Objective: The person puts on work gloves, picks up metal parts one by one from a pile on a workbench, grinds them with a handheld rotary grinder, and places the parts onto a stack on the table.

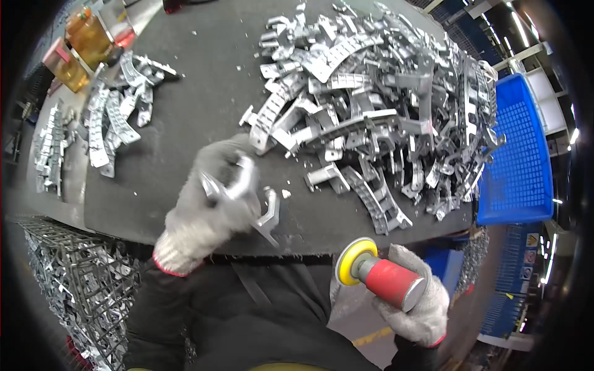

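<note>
Dark-topped table (204,80) under and beyond left fingers; heap of silvery castings (383,105) beyond them, to the right. Blue basket (516,167) past the heap, up and right of right fingers. Left hand (213,201), gloved: fingers curled round silvery bracket (243,178). Right hand (427,309), gloved: fingers wrapped about red sander (391,281), yellow disc (357,260) clear of them. Angled metal piece (270,216) just right of left fingers, contact unclear in blur. Yellow warning sign (532,240) well right of right fingers, too small to read

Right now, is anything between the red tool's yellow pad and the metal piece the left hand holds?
Maybe: a bent silver metal bracket shows between them, beside the grey-white gloved left hand; height unclear.
</note>
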{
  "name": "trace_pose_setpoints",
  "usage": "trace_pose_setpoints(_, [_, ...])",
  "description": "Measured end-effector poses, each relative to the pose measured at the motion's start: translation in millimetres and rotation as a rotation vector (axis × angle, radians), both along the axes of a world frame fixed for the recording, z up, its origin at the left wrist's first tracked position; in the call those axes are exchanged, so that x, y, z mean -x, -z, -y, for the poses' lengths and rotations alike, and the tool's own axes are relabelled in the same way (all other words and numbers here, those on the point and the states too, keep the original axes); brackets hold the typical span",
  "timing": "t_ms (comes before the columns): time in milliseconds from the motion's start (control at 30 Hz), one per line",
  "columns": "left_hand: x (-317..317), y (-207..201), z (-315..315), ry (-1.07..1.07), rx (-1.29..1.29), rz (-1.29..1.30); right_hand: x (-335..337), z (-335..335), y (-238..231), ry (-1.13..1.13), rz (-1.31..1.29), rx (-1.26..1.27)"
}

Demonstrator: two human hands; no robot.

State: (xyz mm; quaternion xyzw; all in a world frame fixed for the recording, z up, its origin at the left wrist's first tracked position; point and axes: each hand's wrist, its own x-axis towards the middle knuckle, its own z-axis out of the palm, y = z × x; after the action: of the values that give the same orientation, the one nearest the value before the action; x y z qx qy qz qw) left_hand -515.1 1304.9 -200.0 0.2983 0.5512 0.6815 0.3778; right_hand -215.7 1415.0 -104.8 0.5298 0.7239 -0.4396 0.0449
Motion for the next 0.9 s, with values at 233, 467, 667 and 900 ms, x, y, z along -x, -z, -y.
trace_pose_setpoints(233, [-15, 5, 3, -0.257, -0.161, 1.06, 31, 10, 16, -0.32, -0.234, -0.441])
trace_pose_setpoints(467, [-21, -5, 1, -0.323, 0.043, 1.071, 50, -6, 33, -0.639, -0.394, -0.642])
trace_pose_setpoints(667, [57, -29, 12, -0.19, -0.075, 0.442, 51, -3, 27, -0.381, -0.206, -0.524])
trace_pose_setpoints(900, [222, -53, -21, -0.586, 0.766, -1.078, 33, -2, 49, -0.289, -0.142, -0.496])
